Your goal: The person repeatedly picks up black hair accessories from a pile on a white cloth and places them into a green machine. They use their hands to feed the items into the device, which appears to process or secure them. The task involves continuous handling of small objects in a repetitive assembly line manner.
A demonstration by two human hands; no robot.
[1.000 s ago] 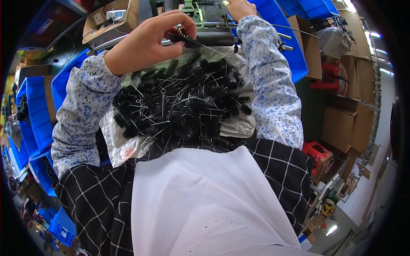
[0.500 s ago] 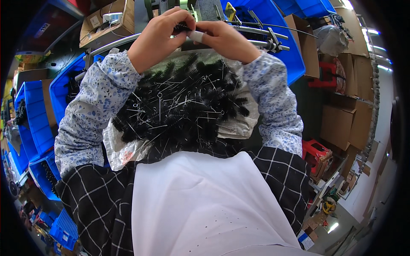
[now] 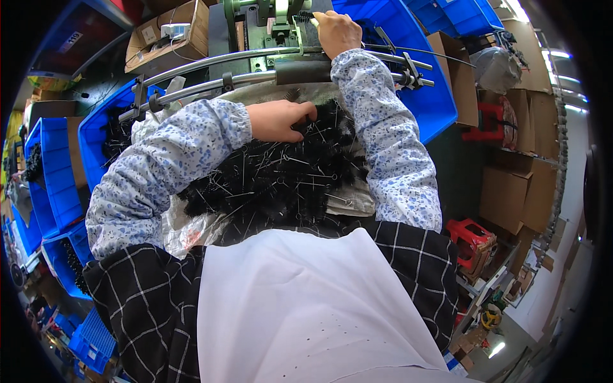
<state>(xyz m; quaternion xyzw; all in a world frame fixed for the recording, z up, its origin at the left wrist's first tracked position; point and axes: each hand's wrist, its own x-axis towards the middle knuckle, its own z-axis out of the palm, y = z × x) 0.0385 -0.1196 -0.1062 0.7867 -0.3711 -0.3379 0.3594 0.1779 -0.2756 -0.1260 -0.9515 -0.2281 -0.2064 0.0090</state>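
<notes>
At the far side, my right hand (image 3: 337,33) is closed on a small black wire brush (image 3: 303,18), its bristles pointing left at a metal machine (image 3: 279,30). My left hand (image 3: 281,120) reaches into a heap of black twisted-wire brushes (image 3: 281,169) with looped metal ends. Its thumb and forefinger are apart, touching the top of the heap, and nothing shows held between them. The other left fingers are partly hidden. The brushes lie on a whitish plastic sheet (image 3: 351,201) in front of me.
Two curved metal rails (image 3: 191,64) run between the heap and the machine. Blue bins (image 3: 440,105) stand at the right and a blue bin (image 3: 92,143) at the left. A cardboard box (image 3: 171,37) sits far left. A red stool (image 3: 471,241) is at the right.
My hands were together above the rails around a brush. Now they are apart: the right has gone forward to the machine with a brush, the left has come back onto the heap.
</notes>
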